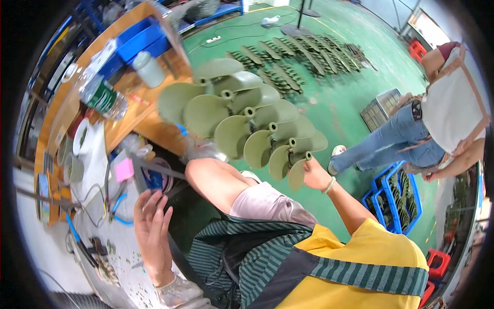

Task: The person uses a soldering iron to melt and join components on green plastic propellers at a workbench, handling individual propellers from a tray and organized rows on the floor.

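Note:
A row of several olive-green propellers (231, 136) with broad rounded blades is held up in front of me, over the floor and the corner of the wooden bench. My right hand (315, 176) is closed at the near right end of the row. The blades partly hide its fingers, so the exact grip does not show. My left hand (153, 232) is raised above the grey work table (126, 252) at the left, fingers loosely bent and apart, with nothing in it. A pink block (124, 169) lies on the table just beyond it.
The wooden bench (123, 134) carries a clear plastic bottle (103, 98), a white bottle (148, 69) and blue bins (139, 44). Rows of green parts (309, 54) lie on the floor. A person (437, 108) stands at right near a blue crate (383, 183) and a grey crate (380, 109).

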Tool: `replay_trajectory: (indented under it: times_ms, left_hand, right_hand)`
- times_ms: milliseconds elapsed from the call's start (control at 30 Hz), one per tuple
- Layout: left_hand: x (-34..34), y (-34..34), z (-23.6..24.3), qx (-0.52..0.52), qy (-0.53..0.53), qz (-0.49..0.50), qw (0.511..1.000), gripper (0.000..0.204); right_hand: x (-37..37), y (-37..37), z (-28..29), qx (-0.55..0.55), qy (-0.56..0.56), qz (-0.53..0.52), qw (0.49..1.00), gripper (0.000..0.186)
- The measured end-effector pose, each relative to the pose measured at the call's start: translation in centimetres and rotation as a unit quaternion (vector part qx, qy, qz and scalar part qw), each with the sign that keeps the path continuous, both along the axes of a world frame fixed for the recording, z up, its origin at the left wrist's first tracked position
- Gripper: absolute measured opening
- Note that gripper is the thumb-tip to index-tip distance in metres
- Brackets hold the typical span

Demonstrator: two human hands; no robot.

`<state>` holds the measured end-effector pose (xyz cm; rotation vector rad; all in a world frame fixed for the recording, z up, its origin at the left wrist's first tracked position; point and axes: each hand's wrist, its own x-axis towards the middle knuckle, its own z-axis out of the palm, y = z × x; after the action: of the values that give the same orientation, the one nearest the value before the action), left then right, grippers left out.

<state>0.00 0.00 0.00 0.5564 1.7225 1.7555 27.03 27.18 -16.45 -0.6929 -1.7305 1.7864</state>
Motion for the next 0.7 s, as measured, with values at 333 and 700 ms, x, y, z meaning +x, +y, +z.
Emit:
replay_trajectory:
  times_ms: [333,700]
  left_hand:
    - [-2.2,12.0,0.4,-0.109,0.066,0.004,0.992,0.045]
    - [-11.3,36.2,-7.7,-0.12,0.413,0.014,0.903,0.059]
  right_hand:
    - [6.7,9.4,-9.9,0.128,-0.32,-0.315,0.884,0.016]
    - [13.2,13.0,-20.7,0.051,-0.369,-0.414,0.83,0.018]
